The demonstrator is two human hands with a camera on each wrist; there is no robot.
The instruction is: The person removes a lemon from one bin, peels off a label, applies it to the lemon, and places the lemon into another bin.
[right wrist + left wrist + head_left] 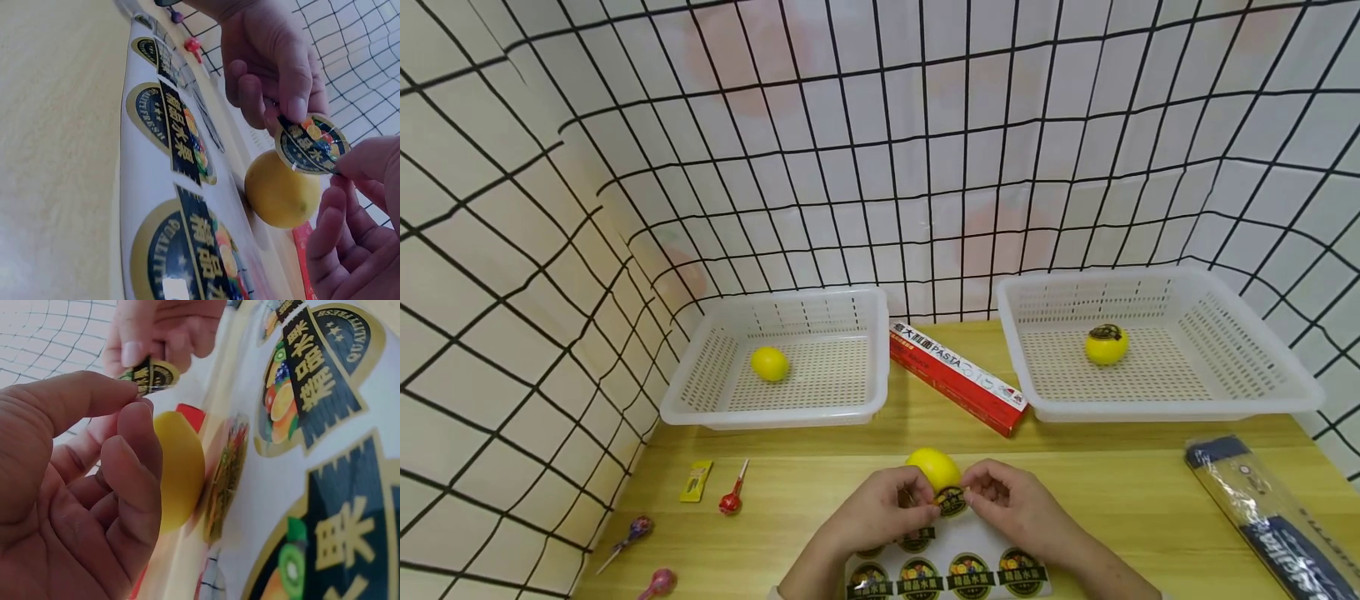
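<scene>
Between them my two hands stretch a round black-and-gold fruit sticker (310, 145) by its opposite ends. My left hand (880, 508) pinches one end between thumb and forefinger, and my right hand (1018, 508) pinches the other. Just beyond the sticker a yellow lemon (931, 467) lies on the table, partly covered by it in the head view. Beneath the hands is a white sticker sheet (985, 542) with several more of these labels, its near end cut off by the head view's lower edge.
At the back left a white basket (775, 418) holds a lemon (771, 364); another basket (1157, 410), back right, holds a lemon (1105, 348) with a sticker. A red pasta box (958, 379) lies between. Lollipops (730, 502) and a yellow packet (696, 481) lie left, a plastic-wrapped package (1270, 517) right.
</scene>
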